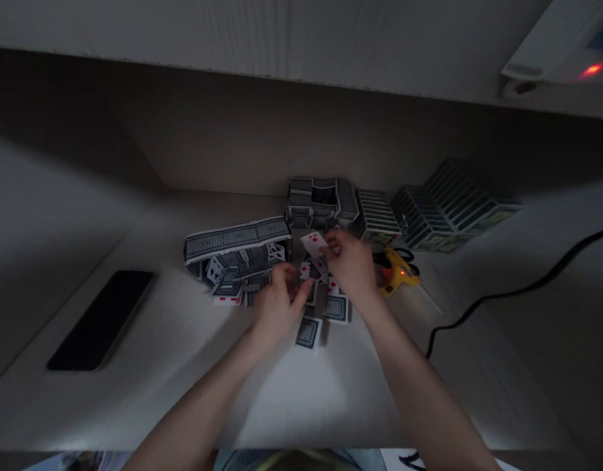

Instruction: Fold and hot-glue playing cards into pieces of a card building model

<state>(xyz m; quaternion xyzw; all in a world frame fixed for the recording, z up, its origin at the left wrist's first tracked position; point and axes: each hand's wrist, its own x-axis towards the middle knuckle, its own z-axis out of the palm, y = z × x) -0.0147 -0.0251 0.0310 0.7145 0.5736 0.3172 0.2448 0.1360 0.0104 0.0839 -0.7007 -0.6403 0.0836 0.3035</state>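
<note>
My right hand (350, 265) pinches a small playing card (313, 243) that shows red diamonds, above a loose heap of cards. To its left, my left hand (280, 301) is over the heap with its fingers curled and the thumb apart from them; whether a card is between the fingers is hidden. Two cards lie back up in front, one patterned card (337, 308) below my right wrist and another card (308, 333) nearer to me. Just left of my hands stands a long hollow structure made of cards (237, 239), with loose cards in and before it.
Behind my hands sits a boxy vehicle shape made of cards (321, 203). Rows of stacked cards (448, 206) stand at the back right. A yellow glue gun (398, 271) lies near dark-handled scissors (410, 256). A black cable (517, 288) crosses the right side. A phone (101, 320) lies left.
</note>
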